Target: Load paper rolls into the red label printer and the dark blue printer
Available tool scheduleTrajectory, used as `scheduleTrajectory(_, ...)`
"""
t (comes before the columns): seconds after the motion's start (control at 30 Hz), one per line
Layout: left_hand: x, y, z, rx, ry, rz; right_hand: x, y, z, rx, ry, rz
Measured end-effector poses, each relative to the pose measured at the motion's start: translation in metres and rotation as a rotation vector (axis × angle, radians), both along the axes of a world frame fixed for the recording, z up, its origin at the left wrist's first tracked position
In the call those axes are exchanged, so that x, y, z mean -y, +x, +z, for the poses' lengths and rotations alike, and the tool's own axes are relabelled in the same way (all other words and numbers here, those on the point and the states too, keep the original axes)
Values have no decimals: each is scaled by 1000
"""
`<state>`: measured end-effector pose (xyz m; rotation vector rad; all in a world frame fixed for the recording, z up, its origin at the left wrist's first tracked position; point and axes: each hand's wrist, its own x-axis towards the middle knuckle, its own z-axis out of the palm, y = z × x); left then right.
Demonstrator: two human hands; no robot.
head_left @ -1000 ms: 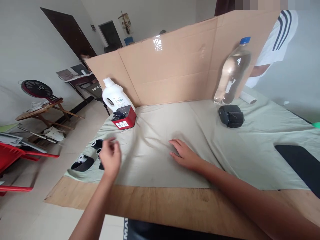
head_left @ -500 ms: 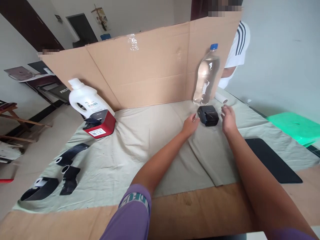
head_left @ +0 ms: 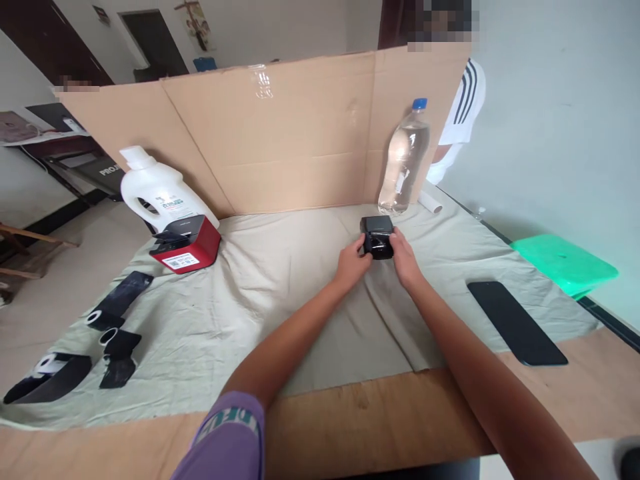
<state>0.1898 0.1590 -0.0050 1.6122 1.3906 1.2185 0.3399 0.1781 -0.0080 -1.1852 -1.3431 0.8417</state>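
A small black box-shaped device (head_left: 379,243), glossy on its front, rests on the cloth a little right of centre. My left hand (head_left: 353,263) grips its left side, fingers bent against the edge. On the opposite side, my right hand (head_left: 405,259) is closed against it with the fingers along the right face. Just behind the device stands a clear water bottle (head_left: 406,160) with a blue cap. What the device is exactly, I cannot make out.
At the left, a red and black box-like machine (head_left: 203,248) with a raised flap stands before a white jug (head_left: 165,193). Several black strips with white cores (head_left: 119,343) lie nearer. A black flat pad (head_left: 515,323), white tube (head_left: 431,201), green stool (head_left: 565,260) and cardboard wall (head_left: 295,133) surround the cloth.
Both hands have closed in on the black device from either side and now touch it. The device has turned, showing its glossy face. The whole view has shifted slightly.
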Motion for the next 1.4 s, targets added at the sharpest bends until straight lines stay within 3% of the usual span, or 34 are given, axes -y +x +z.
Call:
scheduleTrajectory(0.07, 28, -37, 2, 10, 39, 46, 23, -33, 6, 5, -74, 32)
scheduleTrajectory(0.2, 84, -112, 1, -76, 147, 134, 66, -104, 14, 33, -184, 224)
scheduleTrajectory(0.27, 100, -141, -1, -124, 154, 176, 78, -134, 16, 61, -222, 296)
scheduleTrajectory(0.37, 108, -166, -5, -160, 142, 208, 87, -161, 18, 106, -254, 330)
scheduleTrajectory(0.8, 107, -179, -23, -130, 36, 220, 95, -160, -16, 136, -149, 373)
scheduleTrajectory(1.03, 110, -179, -19, -118, -2, 245, 99, -162, -19, 194, -90, 358)
scheduleTrajectory(1.2, 105, -185, -15, -265, 5, 274, 100, -162, -14, 156, -118, 336)
scheduleTrajectory(1.4, 92, -199, -16, -418, -9, 208, 100, -161, -12, 88, -171, 311)
